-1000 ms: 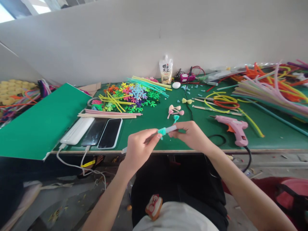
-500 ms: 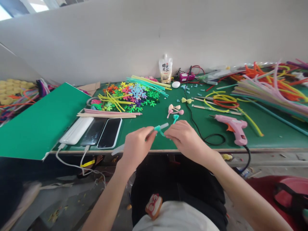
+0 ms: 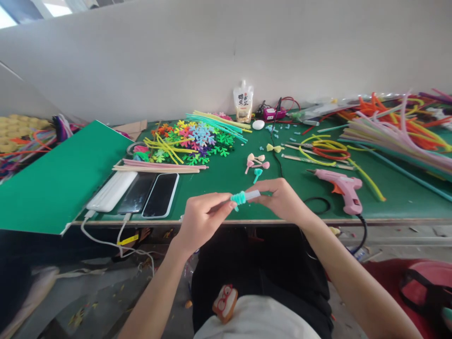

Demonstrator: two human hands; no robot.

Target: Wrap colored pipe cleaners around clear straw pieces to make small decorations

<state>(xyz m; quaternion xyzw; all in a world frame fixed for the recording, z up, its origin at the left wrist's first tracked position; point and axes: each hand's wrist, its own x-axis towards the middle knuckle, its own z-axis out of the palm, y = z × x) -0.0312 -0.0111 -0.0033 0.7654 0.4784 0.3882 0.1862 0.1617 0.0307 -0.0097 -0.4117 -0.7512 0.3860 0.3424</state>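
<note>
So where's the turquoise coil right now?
Near the middle of the head view, the turquoise coil is wound around the pale stick, between the left hand and the right hand.

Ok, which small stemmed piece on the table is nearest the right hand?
The turquoise piece, just beyond the right hand; the pink pieces and cream pieces lie farther back.

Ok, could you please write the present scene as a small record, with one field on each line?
Left hand: pinching whitish translucent rod
Right hand: fingers at the rod's right end
Between hands: turquoise fuzzy coil around the rod
Just beyond: small turquoise fuzzy piece
To the right: pink plastic glue gun
To the left: black-screened phone with white edge
Surface: green tabletop
</note>
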